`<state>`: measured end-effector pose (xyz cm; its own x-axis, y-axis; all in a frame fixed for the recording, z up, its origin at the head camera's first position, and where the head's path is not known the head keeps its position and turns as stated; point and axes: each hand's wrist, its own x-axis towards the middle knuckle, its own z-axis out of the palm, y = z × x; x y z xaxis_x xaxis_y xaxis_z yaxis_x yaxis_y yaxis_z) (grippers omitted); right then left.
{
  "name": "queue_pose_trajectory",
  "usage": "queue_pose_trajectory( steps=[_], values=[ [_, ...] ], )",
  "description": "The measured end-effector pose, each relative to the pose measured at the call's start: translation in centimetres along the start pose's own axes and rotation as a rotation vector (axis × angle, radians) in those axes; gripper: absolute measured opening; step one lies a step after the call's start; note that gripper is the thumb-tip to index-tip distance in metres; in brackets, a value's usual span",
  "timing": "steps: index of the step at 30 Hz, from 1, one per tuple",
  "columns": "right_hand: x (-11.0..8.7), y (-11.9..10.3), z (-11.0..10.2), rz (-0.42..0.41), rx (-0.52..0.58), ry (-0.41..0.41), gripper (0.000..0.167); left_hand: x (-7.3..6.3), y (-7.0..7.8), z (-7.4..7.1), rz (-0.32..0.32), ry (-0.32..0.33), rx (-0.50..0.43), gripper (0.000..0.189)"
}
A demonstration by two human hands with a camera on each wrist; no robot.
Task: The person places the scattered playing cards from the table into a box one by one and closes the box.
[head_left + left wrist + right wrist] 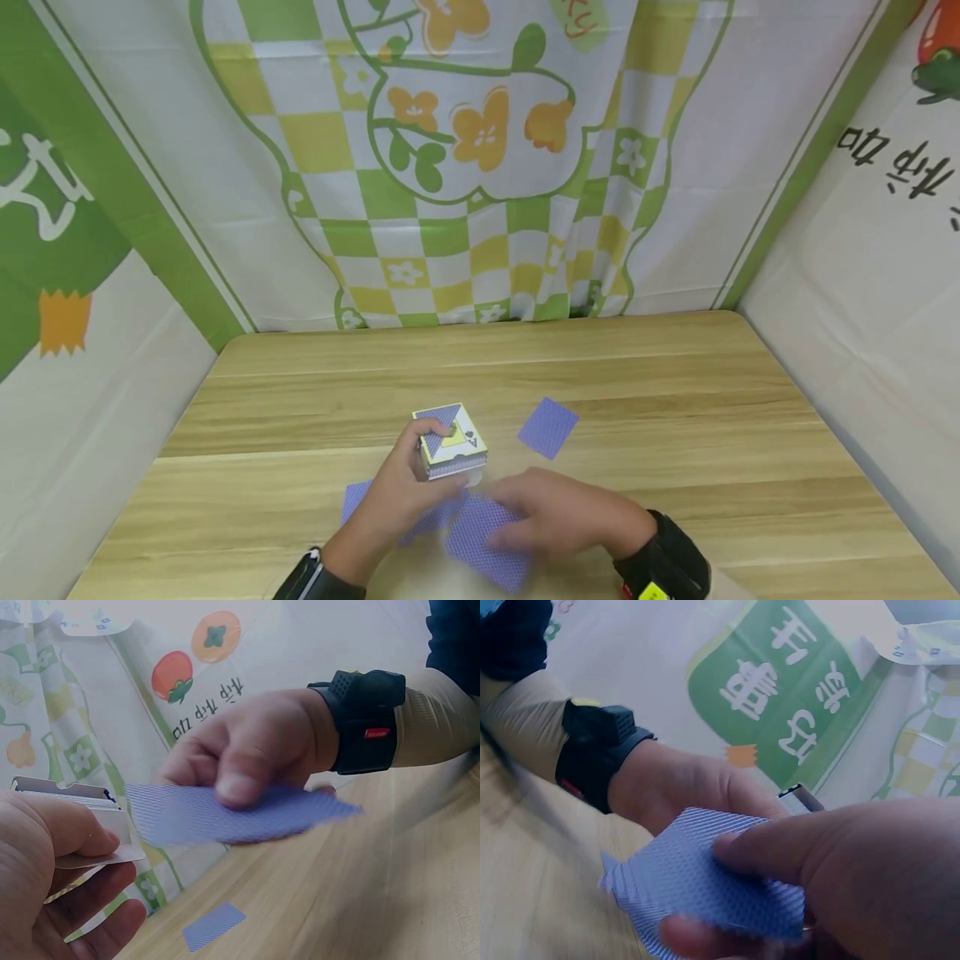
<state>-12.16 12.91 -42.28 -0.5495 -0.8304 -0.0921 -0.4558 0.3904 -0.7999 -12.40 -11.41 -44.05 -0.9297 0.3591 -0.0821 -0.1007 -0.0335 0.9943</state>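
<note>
My left hand [408, 487] grips an open card box [453, 442] with a yellow, white and blue front and an ace printed on it. White card edges show inside its mouth, and in the left wrist view the thumb lies along the box flap [124, 851]. Close beside it, my right hand [551, 512] pinches a blue-backed playing card [480, 533], thumb on top and fingers below. The hand and card are blurred in the left wrist view. In the right wrist view a second card edge seems to stick out behind the held card [705, 877].
One blue-backed card [549, 427] lies face down on the wooden table [300, 400], right of the box. More blue cards [355, 497] lie near the left forearm, partly hidden by it. A printed curtain [465, 275] hangs along the table's far edge, with cloth walls on both sides.
</note>
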Motion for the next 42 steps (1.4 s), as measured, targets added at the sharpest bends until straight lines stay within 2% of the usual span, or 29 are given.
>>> queue_pose_trajectory(
  steps=[5,7,11,14,19,27,31,35,42],
  values=[
    [-0.2,-0.3,-0.4,0.094,0.251,0.041,0.016,0.1,0.0,0.1,-0.003,0.029,0.009,0.061],
    [-0.3,-0.4,-0.5,0.129,0.311,0.065,0.018,0.1,0.1,0.1,0.002,0.039,0.013,0.060],
    [-0.4,-0.5,-0.7,0.163,0.401,0.117,0.021,0.1,0.1,0.1,0.009,0.013,-0.022,0.064],
    [-0.3,-0.5,-0.8,0.169,0.486,0.127,0.023,0.1,0.1,0.0,0.019,-0.020,-0.052,0.068],
    [-0.3,-0.4,-0.6,0.150,0.620,0.096,0.029,0.1,0.1,0.0,0.031,-0.020,-0.053,0.070],
    [0.0,-0.2,-0.1,0.096,0.709,0.022,0.031,0.0,0.3,0.2,0.038,-0.013,-0.047,0.072],
    [0.2,0.0,0.1,0.072,0.767,0.034,0.031,0.0,0.3,0.3,0.053,-0.004,-0.014,0.071],
    [0.4,0.1,0.4,0.034,0.876,0.051,0.032,0.0,0.2,0.4,0.051,0.022,0.015,0.072],
    [0.4,-0.5,0.5,0.020,1.047,0.104,0.037,-0.1,0.4,0.5,0.026,0.127,0.027,0.077]
  ],
)
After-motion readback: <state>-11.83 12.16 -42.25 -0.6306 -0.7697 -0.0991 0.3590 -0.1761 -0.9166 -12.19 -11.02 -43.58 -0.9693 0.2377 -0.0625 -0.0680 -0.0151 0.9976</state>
